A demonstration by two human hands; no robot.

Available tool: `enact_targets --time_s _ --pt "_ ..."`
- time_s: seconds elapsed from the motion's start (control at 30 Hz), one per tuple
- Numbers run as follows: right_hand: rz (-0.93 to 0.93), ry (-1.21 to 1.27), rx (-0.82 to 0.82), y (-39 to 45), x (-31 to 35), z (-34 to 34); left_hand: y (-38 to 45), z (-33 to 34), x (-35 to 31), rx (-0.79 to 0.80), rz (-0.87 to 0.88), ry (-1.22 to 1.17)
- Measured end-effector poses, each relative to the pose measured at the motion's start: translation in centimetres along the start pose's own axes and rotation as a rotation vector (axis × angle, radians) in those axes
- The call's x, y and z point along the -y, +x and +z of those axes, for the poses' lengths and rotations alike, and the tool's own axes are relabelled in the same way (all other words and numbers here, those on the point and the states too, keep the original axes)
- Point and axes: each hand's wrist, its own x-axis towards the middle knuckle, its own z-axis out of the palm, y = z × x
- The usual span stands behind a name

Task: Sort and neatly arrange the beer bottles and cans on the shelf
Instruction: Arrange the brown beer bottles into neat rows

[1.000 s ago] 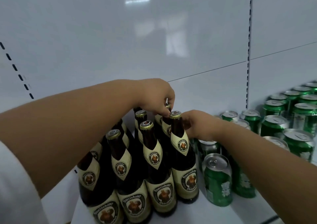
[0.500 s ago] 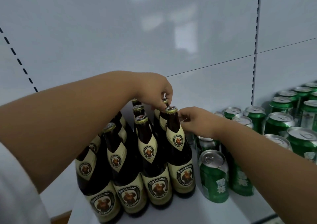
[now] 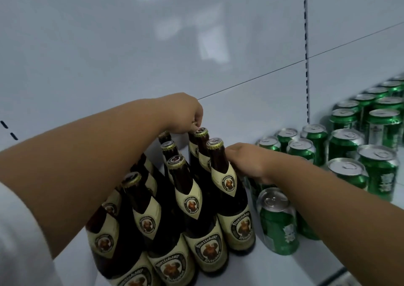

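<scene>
Head view — left hand pinches a rear brown glass bottle's gold crimped cap; right hand, just right of the front bottle — grasp unclear; ribbed green cans further right.

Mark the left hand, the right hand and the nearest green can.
left hand (image 3: 182, 115), head view, back of the hand.
right hand (image 3: 247, 161), head view, back of the hand.
nearest green can (image 3: 278, 226), head view, its side wall.
</scene>
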Motion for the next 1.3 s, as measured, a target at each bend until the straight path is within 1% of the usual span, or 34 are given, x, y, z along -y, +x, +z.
enact_targets --time_s 0.33,0.47,0.53,0.6,0.67,0.73,0.83,0.9,0.97,1.07,1.3 --pt "0.017 -0.001 -0.074 -1.0 1.1 0.8 0.5 0.3 0.7 -0.022 0.062 0.02" --pt "0.01 0.045 -0.098 -1.8 1.3 0.8 0.4 0.0 0.5 0.007 0.061 0.039" --pt "-0.018 0.102 -0.177 -2.7 1.4 0.8 0.1 -0.5 0.4 0.015 0.039 0.039" --pt "-0.055 0.132 -0.315 -4.0 1.3 0.9 -0.8 -1.3 -0.1 -0.039 0.056 0.001" --pt "-0.127 0.059 -0.461 -5.5 0.6 1.1 -2.0 -2.3 -0.9 -0.083 0.129 -0.093" --pt "-0.193 -0.019 -0.549 -7.2 -0.3 2.0 -3.7 -3.2 -2.2 -0.068 0.187 -0.213" --pt "-0.256 -0.137 -0.511 -9.2 -1.1 3.6 -5.9 -4.2 -4.2 0.006 0.255 -0.26" --pt "-0.271 -0.275 -0.483 -9.4 -1.1 3.9 -6.4 -4.4 -5.3 0.039 0.273 -0.18" --pt "-0.28 -0.344 -0.469 -9.3 -0.7 3.9 -6.3 -4.5 -6.0 0.029 0.263 -0.082" --pt "-0.283 -0.328 -0.44 -9.2 -0.7 3.4 -5.9 -4.5 -6.3 0.017 0.248 -0.035" --pt "-0.305 -0.327 -0.436 -8.7 -1.1 2.8 -5.8 -4.2 -6.2 -0.007 0.207 -0.113"
